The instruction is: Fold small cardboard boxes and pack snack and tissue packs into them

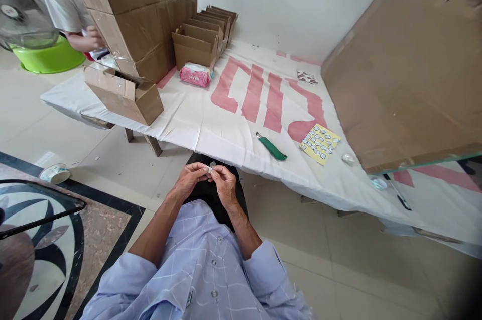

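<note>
Over my lap, just off the table's front edge, my left hand [191, 178] and my right hand [224, 184] meet fingertip to fingertip. Both pinch a small white piece [210, 169], too small to tell its kind. Closest on the table lies a green utility knife [271, 147] with its tip pointing away to the left. A yellow sheet [320, 143] with rows of small white, dark-edged stickers is to the right of the knife.
An open cardboard box [124, 95] sits at the table's left end, near a pink pack of wipes [196, 75]. Several open boxes [196, 43] stand in a row behind. Large cardboard [406, 79] leans at right. A person's hand [94, 37] shows at far left.
</note>
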Motion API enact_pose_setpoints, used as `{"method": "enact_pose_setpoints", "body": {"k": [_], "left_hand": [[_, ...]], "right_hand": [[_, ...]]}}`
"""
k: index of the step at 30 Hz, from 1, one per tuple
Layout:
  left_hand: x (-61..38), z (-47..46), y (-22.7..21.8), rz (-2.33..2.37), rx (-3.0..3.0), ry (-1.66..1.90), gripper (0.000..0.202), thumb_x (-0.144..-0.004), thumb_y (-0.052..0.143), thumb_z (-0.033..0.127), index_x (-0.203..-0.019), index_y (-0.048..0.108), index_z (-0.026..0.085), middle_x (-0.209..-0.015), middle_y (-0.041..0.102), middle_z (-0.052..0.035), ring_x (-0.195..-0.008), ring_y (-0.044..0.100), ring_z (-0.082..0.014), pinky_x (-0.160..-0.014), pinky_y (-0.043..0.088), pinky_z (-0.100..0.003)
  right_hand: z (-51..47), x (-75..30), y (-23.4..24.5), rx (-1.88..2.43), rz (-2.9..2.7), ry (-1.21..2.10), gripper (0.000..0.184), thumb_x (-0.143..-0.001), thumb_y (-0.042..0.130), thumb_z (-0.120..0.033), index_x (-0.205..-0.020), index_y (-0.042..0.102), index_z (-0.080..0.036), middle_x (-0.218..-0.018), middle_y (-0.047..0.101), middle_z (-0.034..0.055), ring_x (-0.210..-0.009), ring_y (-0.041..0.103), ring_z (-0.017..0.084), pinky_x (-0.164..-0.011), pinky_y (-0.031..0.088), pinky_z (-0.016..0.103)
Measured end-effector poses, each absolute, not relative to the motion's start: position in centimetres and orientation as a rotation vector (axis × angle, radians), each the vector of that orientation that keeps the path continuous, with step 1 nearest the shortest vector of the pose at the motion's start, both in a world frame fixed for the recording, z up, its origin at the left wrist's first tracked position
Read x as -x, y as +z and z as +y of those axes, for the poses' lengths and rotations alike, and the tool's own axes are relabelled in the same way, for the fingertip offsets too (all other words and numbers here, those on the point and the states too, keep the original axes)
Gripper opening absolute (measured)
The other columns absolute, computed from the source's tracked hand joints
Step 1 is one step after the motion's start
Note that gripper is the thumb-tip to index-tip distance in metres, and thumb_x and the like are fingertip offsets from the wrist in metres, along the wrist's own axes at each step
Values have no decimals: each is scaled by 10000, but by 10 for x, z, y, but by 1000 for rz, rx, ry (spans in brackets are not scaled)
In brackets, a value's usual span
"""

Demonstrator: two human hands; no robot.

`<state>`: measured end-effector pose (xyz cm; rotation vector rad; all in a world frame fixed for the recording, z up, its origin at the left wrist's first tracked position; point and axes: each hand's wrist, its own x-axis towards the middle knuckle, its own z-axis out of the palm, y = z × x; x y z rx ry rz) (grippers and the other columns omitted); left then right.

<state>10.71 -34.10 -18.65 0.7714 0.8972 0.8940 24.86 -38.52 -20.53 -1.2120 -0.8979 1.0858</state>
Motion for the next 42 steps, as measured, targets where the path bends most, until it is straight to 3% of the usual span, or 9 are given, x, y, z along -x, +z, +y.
{"method": "enact_pose_setpoints", "body": {"k": [4,9,16,20,24,27,31,36,42], "left_hand": [[-111,-347,-185,943,-808,940,345,-599,1013,456,-767,814,229,-830,782,-41,-773,726,-200,-775,640,-354],[-126,-347,-185,916,-839,912,295,-619,1023,446,-774,836,280,-857,789,-34,-786,732,-224,-752,660,-388],[-163,-356,-177,898,-811,810,465,-529,1084,527,-801,844,237,-901,795,-41,-850,739,-210,-761,661,-331],[-176,-356,-191,982,-884,685,622,-493,1086,594,-902,857,185,-954,798,-63,-879,741,-201,-739,630,-267],[-178,-354,-222,1034,-974,516,692,-464,1070,652,-915,860,172,-921,793,-86,-873,734,-228,-742,625,-298],[-177,-355,-249,1079,-983,413,733,-446,1055,692,-930,860,177,-925,798,-100,-887,736,-254,-755,623,-327],[-174,-356,-272,1113,-982,333,748,-459,1041,706,-962,858,183,-939,801,-105,-905,731,-263,-770,617,-338],[-173,-350,-278,1136,-946,302,756,-456,1047,695,-970,856,174,-943,807,-110,-871,725,-251,-753,599,-332],[-172,-346,-278,1128,-907,296,753,-495,1044,684,-999,851,159,-866,793,-96,-812,716,-236,-729,585,-333]], "right_hand": [[-393,-245,-200,1188,-799,1125,299,-786,853,-513,-895,758,-251,-816,755,-4,-693,679,176,-683,633,327],[-396,-253,-201,1155,-762,1055,256,-805,836,-490,-800,755,-248,-766,702,-19,-660,631,155,-657,587,300],[-415,-292,-204,1211,-747,975,233,-850,785,-467,-836,750,-237,-763,700,-17,-679,638,164,-669,566,293],[-417,-384,-190,1409,-852,620,209,-907,706,-433,-839,722,-236,-741,668,-22,-711,624,169,-726,545,301],[-405,-519,-169,1650,-998,100,169,-924,624,-345,-800,673,-241,-843,697,27,-817,644,201,-783,540,326],[-394,-596,-167,1862,-1140,-116,165,-943,588,-255,-795,660,-245,-890,708,62,-858,649,220,-796,523,340],[-388,-637,-183,2082,-1377,-232,217,-1002,546,-174,-870,706,-236,-973,733,93,-951,661,236,-839,500,341],[-389,-642,-201,2250,-1571,-292,270,-1095,531,-204,-941,753,-221,-1001,731,100,-954,633,236,-800,442,334],[-388,-643,-202,2330,-1615,-334,282,-1105,538,-185,-972,785,-212,-1001,726,103,-965,612,238,-780,400,336]]}}
